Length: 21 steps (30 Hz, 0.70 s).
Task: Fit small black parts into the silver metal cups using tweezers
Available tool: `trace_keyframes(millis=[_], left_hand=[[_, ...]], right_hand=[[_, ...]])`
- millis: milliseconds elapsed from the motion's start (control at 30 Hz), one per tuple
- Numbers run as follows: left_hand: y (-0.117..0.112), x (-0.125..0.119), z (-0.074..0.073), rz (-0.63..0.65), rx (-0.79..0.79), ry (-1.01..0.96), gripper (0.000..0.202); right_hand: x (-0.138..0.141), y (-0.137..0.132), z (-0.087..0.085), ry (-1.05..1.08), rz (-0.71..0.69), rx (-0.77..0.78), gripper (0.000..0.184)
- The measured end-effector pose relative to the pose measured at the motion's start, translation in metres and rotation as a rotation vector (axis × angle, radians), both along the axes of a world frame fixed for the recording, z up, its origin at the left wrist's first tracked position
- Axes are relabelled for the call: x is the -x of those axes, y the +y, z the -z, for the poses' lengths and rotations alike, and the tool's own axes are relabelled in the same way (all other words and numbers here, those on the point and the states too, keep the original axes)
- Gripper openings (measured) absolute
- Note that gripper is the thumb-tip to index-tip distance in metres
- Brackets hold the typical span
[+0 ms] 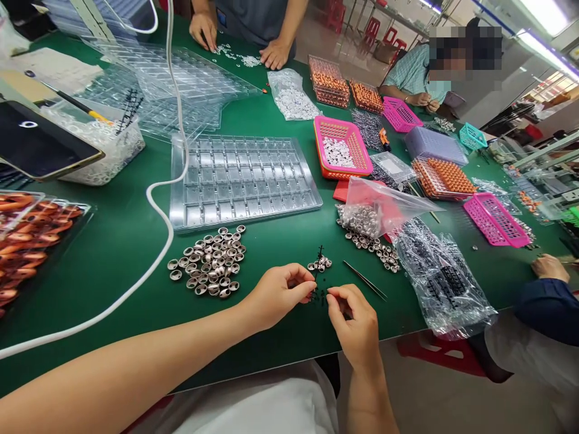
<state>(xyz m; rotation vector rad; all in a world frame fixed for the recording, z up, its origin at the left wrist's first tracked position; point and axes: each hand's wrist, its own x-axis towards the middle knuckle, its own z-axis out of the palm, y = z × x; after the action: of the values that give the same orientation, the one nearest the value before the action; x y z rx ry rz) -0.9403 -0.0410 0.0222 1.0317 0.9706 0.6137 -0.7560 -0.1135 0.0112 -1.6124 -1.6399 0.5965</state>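
My left hand (283, 294) is closed in a pinch on a thin black plastic sprue (319, 260) with short side branches, which stands up from the fingertips. Just to its right, my right hand (355, 316) has thumb and forefinger pressed together; whatever they may hold is too small to make out. Small black pieces (322, 296) lie on the green table between the hands. Beyond the fingertips sits a little group of silver metal rings (324, 263). A larger heap of silver oval rings (212, 262) lies left of my hands. Tweezers (365, 281) rest to the right.
An empty clear compartment tray (246, 178) lies ahead, with a white cable (158, 241) running past its left side. Ahead right are a pink basket (321, 141) of white parts and a bag of metal rings (362, 220). A plastic bag (446, 283) lies right. Co-workers sit around.
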Motion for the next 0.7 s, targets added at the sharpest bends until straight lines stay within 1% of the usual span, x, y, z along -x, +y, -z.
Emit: trace_keyframes(millis=[67, 167, 267, 400, 467, 533, 633, 700], left_hand=[[-0.002, 0.0, -0.003, 0.004, -0.032, 0.023, 0.022], [-0.004, 0.0, -0.006, 0.015, -0.082, 0.066, 0.02], [-0.007, 0.0, -0.007, 0.036, -0.144, 0.093, 0.018], [-0.008, 0.002, -0.009, 0.075, -0.194, 0.086, 0.016], [-0.007, 0.002, -0.01, 0.101, -0.173, 0.046, 0.014], [-0.007, 0.003, -0.012, 0.13, -0.12, -0.018, 0.012], [-0.005, 0.003, -0.011, 0.164, -0.022, -0.108, 0.014], [-0.005, 0.002, -0.009, 0.161, 0.021, -0.125, 0.015]], right_hand=[[0.005, -0.002, -0.003, 0.122, 0.019, 0.052, 0.01], [0.015, -0.002, -0.006, 0.263, 0.045, 0.132, 0.011], [0.021, 0.0, -0.006, 0.33, 0.067, 0.163, 0.015], [0.021, 0.002, -0.004, 0.419, 0.08, 0.216, 0.019], [0.019, 0.003, -0.002, 0.491, 0.082, 0.27, 0.021], [0.017, 0.003, 0.001, 0.597, 0.059, 0.329, 0.023], [0.014, 0.004, 0.005, 0.784, -0.019, 0.383, 0.026], [0.012, 0.004, 0.006, 0.866, -0.066, 0.394, 0.028]])
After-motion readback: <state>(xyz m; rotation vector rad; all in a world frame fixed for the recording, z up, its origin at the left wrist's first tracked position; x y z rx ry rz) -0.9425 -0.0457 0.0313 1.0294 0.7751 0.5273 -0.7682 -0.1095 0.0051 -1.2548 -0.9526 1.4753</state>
